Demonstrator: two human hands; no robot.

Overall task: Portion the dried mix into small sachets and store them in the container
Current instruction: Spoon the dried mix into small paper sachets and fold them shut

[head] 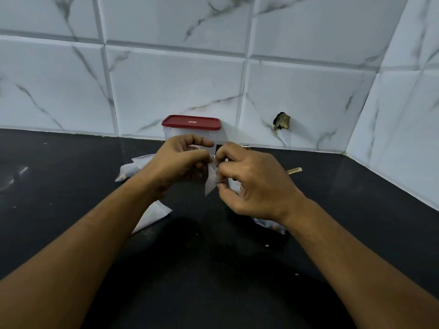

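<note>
One sachet point(211, 184) is pinched by fingers point(202, 141) of left hand point(175, 162) and right hand point(256, 186); one container point(191, 129) behind.

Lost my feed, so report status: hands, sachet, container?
Left hand and right hand both pinch one white sachet above the counter. Container behind them, red lid on. Other sachets lie on the counter at left.

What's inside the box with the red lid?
The container has its red lid on. Nothing shows through the cloudy upper wall. The left hand and right hand, pinching a small white sachet, cover its lower part, so whatever lies there is hidden.
</note>
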